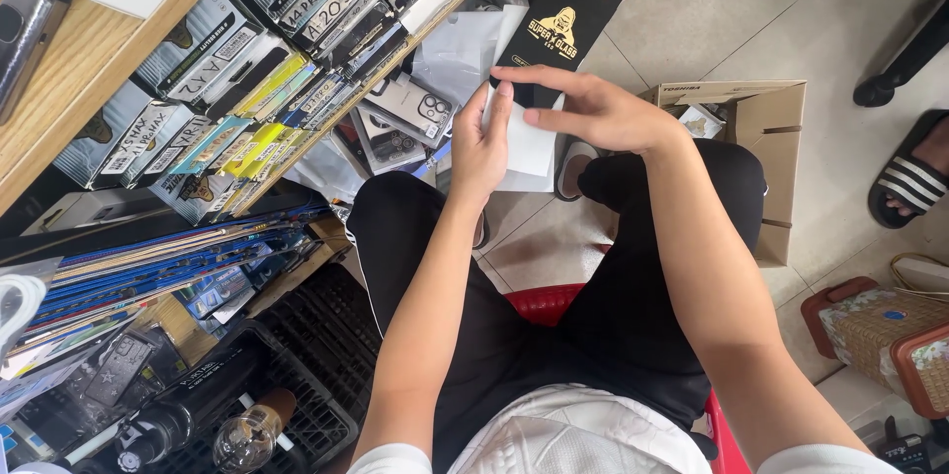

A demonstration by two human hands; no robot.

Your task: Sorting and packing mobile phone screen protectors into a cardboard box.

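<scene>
Nearest, seated person on a red plastic stool (542, 302), black trousers, white shirt hem at the lower edge of the view; the stool serves as landmark for all that follows.

Left forearm: rises from the lower edge, up and forward over the left thigh, ahead of the stool. Left hand (481, 143): upright, fingers closed together on the left edge of a white paper sleeve (529, 146), thumb lying along its face.

Right forearm: rises from the lower right, crossing above the right knee, wrist bent inward. Right hand (591, 108): palm down, fingers extended leftward and pinched on the lower end of a black screen-protector package (560, 14) where it meets the white sleeve.

Package: flat, black, gold print, tilted, standing up out of the sleeve; held in the air ahead of the stool, beyond both knees.

Right of the stool, near: woven basket (883, 328) with a red rim. Ahead and right of the stool: open cardboard box (765, 153), touching the right knee in the view. Farther right: a sandalled foot (914, 174) of another person on the tiled floor (712, 24).

Left of the stool: black plastic crate (306, 375), then stacked flat packets. Ahead and left, farthest: wooden shelf (89, 64) lined with rows of boxed screen protectors (247, 69).
</scene>
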